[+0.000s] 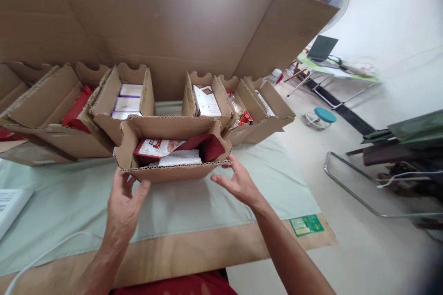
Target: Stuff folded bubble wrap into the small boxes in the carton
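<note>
We've got both hands on the front box point(173, 174), one at each end. Our left hand point(124, 205) is curled round the near left corner, fingers at the end wall and thumb in front. Our right hand point(238, 182) has its fingers hooked on the near right corner, right by the rim, with the thumb out in front too. So yeah, both are gripping the box, though we can't tell if its bottom touches the cloth point(242, 203) on our worktop point(166, 258).

Inside it there's a red-and-white packet point(161, 146) at the back and a pale pouch point(182, 157) nearer us. The box sits crosswise right in front of a gap in the row, just ahead of its neighbours.

Left of that gap, one box has white-and-purple packs point(128, 103) stacked up, and the next one over has a red bag point(79, 107). On the right side we've got a white carton point(208, 103) in one, then shiny red snacks point(244, 117) in the next. A big cardboard panel point(166, 18) stands behind the lot.

Also on our worktop: a white cable point(51, 249) at the left and a green card point(306, 225) at the right.
</note>
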`<state>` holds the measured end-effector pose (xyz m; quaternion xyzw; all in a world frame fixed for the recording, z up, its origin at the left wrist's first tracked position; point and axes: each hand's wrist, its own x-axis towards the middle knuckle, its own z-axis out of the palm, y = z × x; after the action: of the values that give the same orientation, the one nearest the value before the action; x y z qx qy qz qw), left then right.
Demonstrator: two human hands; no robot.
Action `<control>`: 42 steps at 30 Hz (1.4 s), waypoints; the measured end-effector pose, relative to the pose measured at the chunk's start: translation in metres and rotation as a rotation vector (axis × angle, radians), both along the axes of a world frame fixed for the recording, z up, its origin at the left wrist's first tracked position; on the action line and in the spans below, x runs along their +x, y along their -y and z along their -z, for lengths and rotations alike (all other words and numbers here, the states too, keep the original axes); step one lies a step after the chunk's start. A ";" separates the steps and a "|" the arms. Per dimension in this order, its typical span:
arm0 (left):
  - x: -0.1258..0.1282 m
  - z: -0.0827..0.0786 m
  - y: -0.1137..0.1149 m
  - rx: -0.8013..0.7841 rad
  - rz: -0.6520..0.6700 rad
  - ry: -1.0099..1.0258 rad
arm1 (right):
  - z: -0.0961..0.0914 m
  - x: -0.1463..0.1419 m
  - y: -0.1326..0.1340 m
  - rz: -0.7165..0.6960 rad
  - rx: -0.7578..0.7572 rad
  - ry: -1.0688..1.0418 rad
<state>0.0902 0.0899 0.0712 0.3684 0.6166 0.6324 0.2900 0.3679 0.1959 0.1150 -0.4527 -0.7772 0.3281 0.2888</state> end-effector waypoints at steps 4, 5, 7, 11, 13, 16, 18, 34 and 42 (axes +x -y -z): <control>0.003 -0.008 -0.008 -0.004 0.048 0.062 | 0.006 -0.021 -0.009 -0.030 0.077 -0.044; 0.004 -0.010 -0.010 -0.005 0.049 0.076 | 0.007 -0.025 -0.009 -0.027 0.089 -0.040; 0.005 -0.012 -0.010 -0.015 0.038 0.098 | 0.007 -0.030 -0.005 -0.008 0.091 -0.032; 0.012 -0.011 0.006 -0.056 -0.003 0.081 | 0.005 -0.024 0.024 0.061 0.093 -0.041; 0.015 -0.007 0.023 -0.084 0.010 0.069 | 0.003 -0.015 0.046 0.100 0.092 -0.053; 0.015 -0.001 0.052 -0.131 0.042 0.061 | 0.000 -0.009 0.078 0.152 0.078 -0.087; 0.007 -0.002 0.068 -0.143 0.008 0.053 | -0.001 -0.014 0.091 0.154 0.085 -0.121; 0.003 -0.007 0.056 0.133 0.073 0.207 | 0.034 -0.023 0.161 0.277 0.343 -0.187; 0.000 0.000 -0.012 0.198 0.094 0.078 | 0.072 -0.024 0.184 0.295 0.495 -0.156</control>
<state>0.0898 0.1018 0.0716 0.3987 0.5214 0.6898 0.3056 0.3443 0.0114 0.0435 -0.4500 -0.7348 0.1170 0.4938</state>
